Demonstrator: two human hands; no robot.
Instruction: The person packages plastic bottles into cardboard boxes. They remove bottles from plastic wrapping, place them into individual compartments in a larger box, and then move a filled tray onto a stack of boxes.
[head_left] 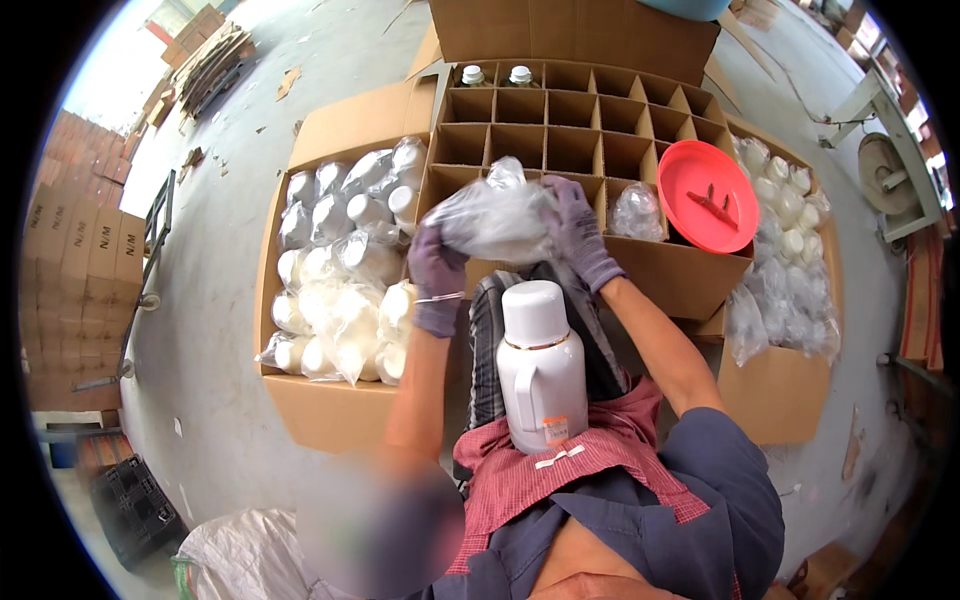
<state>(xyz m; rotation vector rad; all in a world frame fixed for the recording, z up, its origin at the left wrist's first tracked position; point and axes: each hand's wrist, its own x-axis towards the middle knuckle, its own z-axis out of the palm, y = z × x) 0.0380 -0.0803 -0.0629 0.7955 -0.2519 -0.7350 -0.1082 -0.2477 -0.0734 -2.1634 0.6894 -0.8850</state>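
A crumpled clear plastic bag (492, 222) is stretched between my gloved hands, above the near row of a divided cardboard box (660, 275). My left hand (437, 280) is closed on the bag's left end. On its other end, my right hand (582, 235) grips the plastic with bent fingers. Whether anything is inside the bag I cannot tell. A white vacuum flask (543, 385) with a handle and an orange label stands upright in my lap, touched by neither hand. Two white-capped items (520, 76) sit in far compartments of the divided box, and a plastic-wrapped item (637, 212) fills a near one.
At left, an open carton (330, 400) holds several bagged white flask parts. A red round tray (690, 215) with dark red pieces rests on the divided box's right corner. Another carton (775, 390) of bagged white parts stands at right. Stacked cartons (80, 270) line the far left.
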